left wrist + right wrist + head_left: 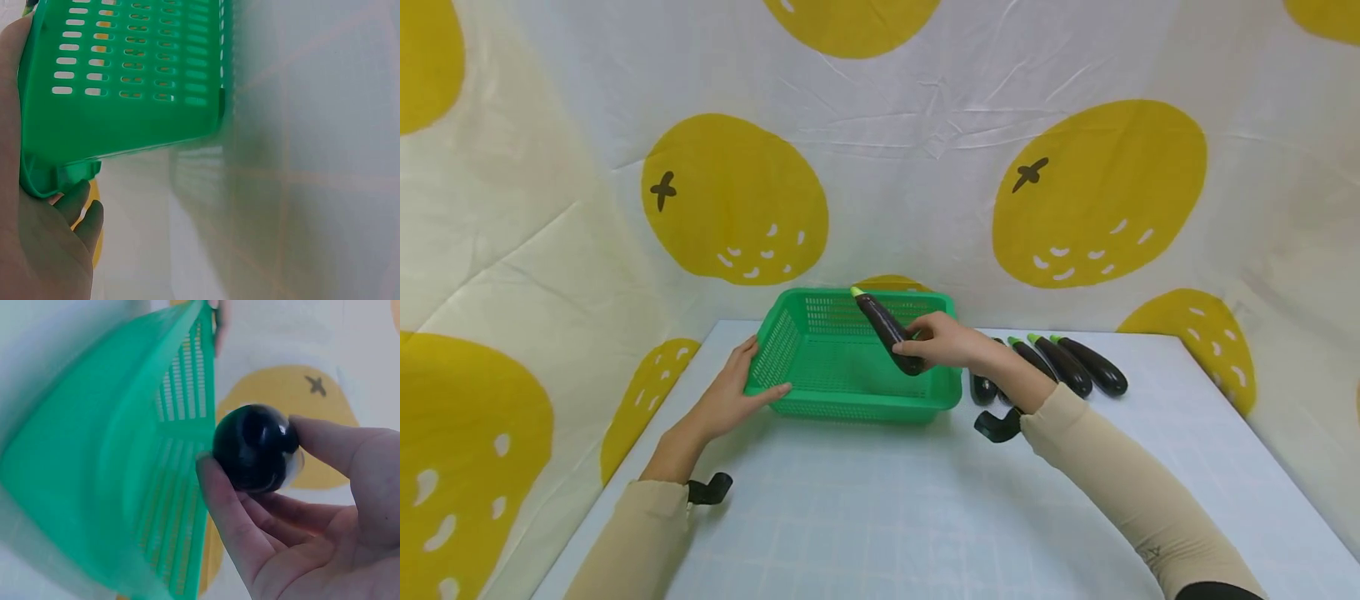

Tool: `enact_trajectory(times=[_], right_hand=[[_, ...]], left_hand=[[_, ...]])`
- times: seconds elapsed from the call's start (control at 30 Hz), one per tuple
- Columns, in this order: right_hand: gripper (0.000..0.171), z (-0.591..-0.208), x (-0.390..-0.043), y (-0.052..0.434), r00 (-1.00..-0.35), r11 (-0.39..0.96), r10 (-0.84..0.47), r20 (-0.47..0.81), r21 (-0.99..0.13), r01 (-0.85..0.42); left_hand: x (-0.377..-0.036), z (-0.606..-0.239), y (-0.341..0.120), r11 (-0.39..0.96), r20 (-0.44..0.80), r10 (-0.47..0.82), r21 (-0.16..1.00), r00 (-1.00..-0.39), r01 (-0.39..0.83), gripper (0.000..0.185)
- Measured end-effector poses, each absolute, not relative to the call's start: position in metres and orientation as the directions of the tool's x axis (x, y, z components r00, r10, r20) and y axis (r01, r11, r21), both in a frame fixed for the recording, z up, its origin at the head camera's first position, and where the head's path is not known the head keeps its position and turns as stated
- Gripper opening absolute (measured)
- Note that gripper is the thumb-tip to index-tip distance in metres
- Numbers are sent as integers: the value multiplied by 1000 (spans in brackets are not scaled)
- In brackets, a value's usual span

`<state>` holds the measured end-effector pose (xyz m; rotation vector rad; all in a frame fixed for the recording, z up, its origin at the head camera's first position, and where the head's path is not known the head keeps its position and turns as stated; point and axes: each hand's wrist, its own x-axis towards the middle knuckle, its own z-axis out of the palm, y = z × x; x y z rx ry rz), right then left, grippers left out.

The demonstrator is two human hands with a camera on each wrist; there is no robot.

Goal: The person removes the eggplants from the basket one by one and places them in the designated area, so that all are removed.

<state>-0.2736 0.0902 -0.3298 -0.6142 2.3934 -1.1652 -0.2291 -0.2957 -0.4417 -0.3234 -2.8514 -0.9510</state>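
Observation:
A green plastic basket (850, 408) with slotted walls stands on the table. At its left corner my left hand (730, 400) grips the rim, thumb over the front edge and fingers along the left side. In the left wrist view the fingers (89, 225) bend round the basket's corner. My right hand (947, 340) pinches a dark purple eggplant (882, 321) near its rounded end, over the right part of the basket. The eggplant tilts, its green stem pointing up and left. Seen from the right wrist, its glossy round end (253, 447) sits between thumb and fingers.
Several more eggplants (1093, 367) lie side by side on the white table (865, 508), right of the basket and partly behind my right forearm. A white cloth (910, 183) with large yellow fruit prints hangs behind and beside the table.

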Motion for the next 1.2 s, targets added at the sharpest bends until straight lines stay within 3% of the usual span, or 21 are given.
enact_trajectory(times=[0.2, 0.47, 0.8, 1.2], right_hand=[[60, -338, -263, 125, -854, 582, -507, -115, -777, -241], [36, -350, -255, 157, -875, 618, -480, -55, -729, -293], [42, -364, -251, 190, -889, 653, -456, -47, -696, -298], [50, -363, -239, 250, -946, 786, -319, 56, -542, -297]], left_hand=[[-230, -442, -294, 780, 182, 168, 577, -969, 244, 112], [-230, -443, -297, 781, 184, 171, 574, -968, 247, 112], [-231, -443, -296, 772, 182, 181, 582, -967, 254, 112], [-229, -439, -298, 787, 150, 175, 572, -973, 230, 115]])
